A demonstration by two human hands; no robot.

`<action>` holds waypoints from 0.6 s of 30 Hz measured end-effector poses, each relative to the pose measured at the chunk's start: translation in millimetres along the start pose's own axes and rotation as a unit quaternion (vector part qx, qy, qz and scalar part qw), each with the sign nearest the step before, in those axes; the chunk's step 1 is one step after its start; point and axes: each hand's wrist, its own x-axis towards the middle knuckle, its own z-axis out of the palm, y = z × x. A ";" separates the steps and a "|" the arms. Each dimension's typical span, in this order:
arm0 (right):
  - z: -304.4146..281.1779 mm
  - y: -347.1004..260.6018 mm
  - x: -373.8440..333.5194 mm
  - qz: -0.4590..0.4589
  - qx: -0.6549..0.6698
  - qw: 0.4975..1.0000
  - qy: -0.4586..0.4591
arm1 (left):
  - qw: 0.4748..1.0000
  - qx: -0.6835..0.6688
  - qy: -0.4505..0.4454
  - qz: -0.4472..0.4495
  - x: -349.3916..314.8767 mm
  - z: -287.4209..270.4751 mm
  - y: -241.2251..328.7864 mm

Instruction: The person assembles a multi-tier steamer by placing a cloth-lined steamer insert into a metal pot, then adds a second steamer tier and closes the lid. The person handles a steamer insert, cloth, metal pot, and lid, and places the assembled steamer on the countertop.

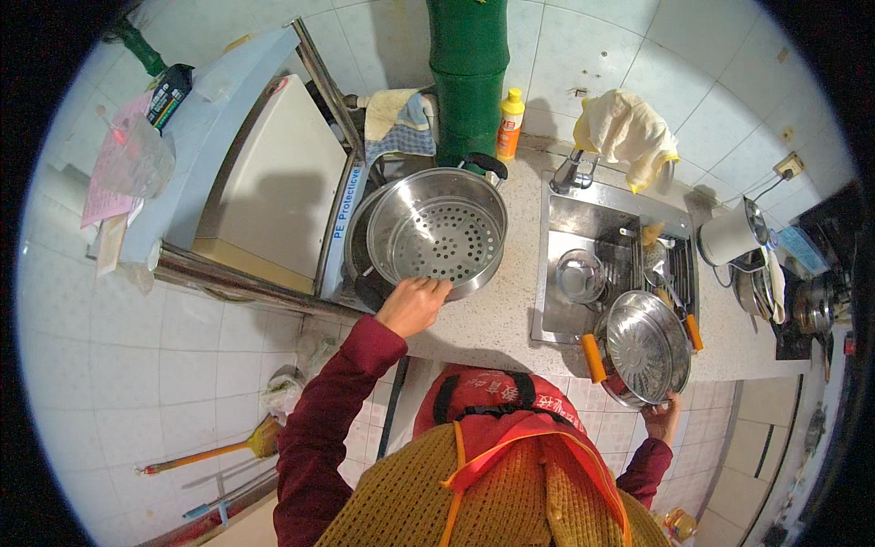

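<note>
My left hand (416, 305) is closed on the near side of a steel steamer pot (499, 239), hiding the part it grips. The pot's perforated bottom shows inside, and a black handle sticks out at its far side. At the right, my right hand (661, 415) pinches the near rim of a round steel pan (645, 351) with a ribbed, shiny inside. That pan tilts over the front edge of the sink (544, 310). An orange handle (593, 358) lies against its left side and another orange handle (694, 332) at its right.
In the sink stand a small steel bowl (581, 276) and several utensils. Behind are a yellow bottle (511, 123), a green column (468, 73) and a cloth-draped faucet (571, 171). A metal-framed rack (333, 91) borders the left; a white kettle (732, 230) stands right.
</note>
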 end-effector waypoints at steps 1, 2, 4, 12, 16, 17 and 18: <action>-0.7 1.9 -2.0 -0.005 -0.003 1.000 0.002 | 1.000 -0.006 0.002 0.002 0.3 -0.4 -0.8; -0.5 4.2 -4.3 -0.007 0.006 1.000 0.006 | 1.000 -0.011 0.005 0.004 0.6 -0.6 -1.7; 1.5 8.5 -9.7 -0.015 0.022 1.000 0.012 | 1.000 -0.024 0.012 -0.001 0.1 -0.9 -3.5; 1.0 24.1 -27.7 -0.017 0.056 0.998 0.009 | 0.994 -0.073 0.012 -0.075 -16.3 -3.4 -17.1; -2.5 33.0 -35.5 -0.012 0.073 0.997 0.007 | 0.989 -0.105 0.020 -0.102 -19.7 -0.6 -28.9; -2.6 35.2 -37.7 -0.018 0.065 0.998 0.013 | 0.986 -0.118 0.024 -0.112 -19.7 0.4 -30.7; -3.0 38.3 -40.7 -0.025 0.059 0.998 0.018 | 0.984 -0.129 0.024 -0.125 -19.1 1.7 -31.9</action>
